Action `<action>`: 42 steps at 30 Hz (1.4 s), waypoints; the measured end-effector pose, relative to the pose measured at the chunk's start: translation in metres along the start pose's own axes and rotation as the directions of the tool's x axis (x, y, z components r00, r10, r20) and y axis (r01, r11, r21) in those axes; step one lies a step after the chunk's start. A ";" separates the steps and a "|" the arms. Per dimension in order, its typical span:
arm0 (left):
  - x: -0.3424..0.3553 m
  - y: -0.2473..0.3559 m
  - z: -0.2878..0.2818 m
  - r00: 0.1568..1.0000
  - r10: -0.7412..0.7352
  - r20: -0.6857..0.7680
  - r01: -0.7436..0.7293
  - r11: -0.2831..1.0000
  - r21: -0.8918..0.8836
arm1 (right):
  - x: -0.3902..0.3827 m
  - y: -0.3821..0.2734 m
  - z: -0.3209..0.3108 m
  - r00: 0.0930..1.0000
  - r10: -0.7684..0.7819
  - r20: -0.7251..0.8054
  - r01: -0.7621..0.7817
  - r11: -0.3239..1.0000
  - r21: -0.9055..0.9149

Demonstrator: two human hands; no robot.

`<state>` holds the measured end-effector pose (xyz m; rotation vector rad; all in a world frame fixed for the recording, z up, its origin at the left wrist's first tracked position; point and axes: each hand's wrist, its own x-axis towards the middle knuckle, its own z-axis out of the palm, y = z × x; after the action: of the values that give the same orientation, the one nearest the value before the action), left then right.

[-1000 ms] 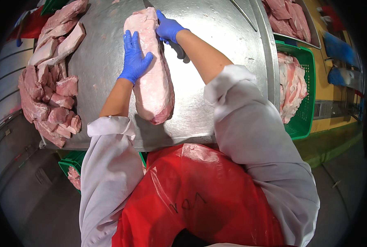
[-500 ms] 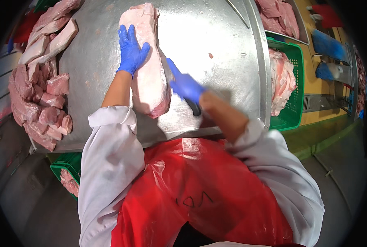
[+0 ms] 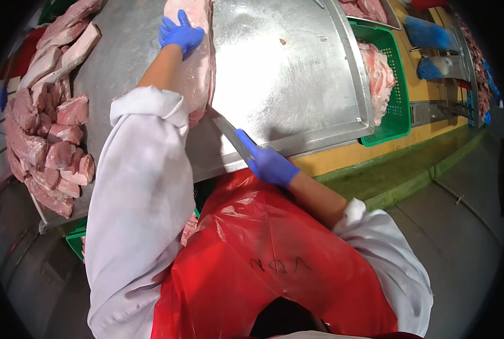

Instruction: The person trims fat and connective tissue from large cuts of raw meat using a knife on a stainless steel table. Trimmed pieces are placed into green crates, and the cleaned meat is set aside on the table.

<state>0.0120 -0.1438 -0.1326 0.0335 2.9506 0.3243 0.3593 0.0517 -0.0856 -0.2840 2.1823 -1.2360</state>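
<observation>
A long slab of pale, fat-covered meat (image 3: 198, 73) lies lengthwise on the metal table (image 3: 314, 85), its far end cut off by the top of the picture. My left hand (image 3: 181, 38) rests on its upper face with the fingers spread, in a blue glove. In my blue-gloved right hand (image 3: 273, 168) is a knife (image 3: 232, 135), gripped close to the table's near edge. The blade points away and to the left, its tip close by the slab's near right end. Whether the tip touches the meat I cannot tell. My fingers hide the knife's handle.
Cut meat pieces (image 3: 40, 133) are heaped along the table's left side. Past its raised right rim stands a green crate (image 3: 397, 93) holding pale trimmings (image 3: 377, 79). A metal tray of meat (image 3: 365, 10) is at the upper right. Another green crate (image 3: 77, 240) sits below the table's left.
My right hand has drawn the knife toward me, down past the slab's near end. My left hand stays on the meat. The whole view has shifted, so the table appears higher up.
</observation>
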 end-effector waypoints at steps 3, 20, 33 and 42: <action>-0.016 0.043 -0.028 0.956 -0.247 0.161 0.221 0.962 0.162 | -0.064 0.016 -0.025 0.991 0.123 0.060 -0.111 0.980 -0.168; -0.030 -0.037 -0.057 0.961 0.035 0.276 0.121 0.839 -0.530 | -0.120 0.083 -0.173 0.833 0.325 -0.447 -0.109 0.889 0.444; -0.032 -0.031 -0.039 0.981 -0.192 0.002 0.183 0.934 -0.307 | -0.034 0.082 -0.213 0.922 0.157 -0.354 -0.013 0.925 0.379; -0.016 -0.042 -0.063 0.979 -0.192 -0.068 0.141 0.879 -0.456 | 0.024 0.074 -0.222 0.958 0.047 -0.284 0.046 0.948 0.315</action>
<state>0.0170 -0.1991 -0.0781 -0.3070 2.8757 1.0015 0.2150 0.2364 -0.0724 0.0352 2.1682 -1.6929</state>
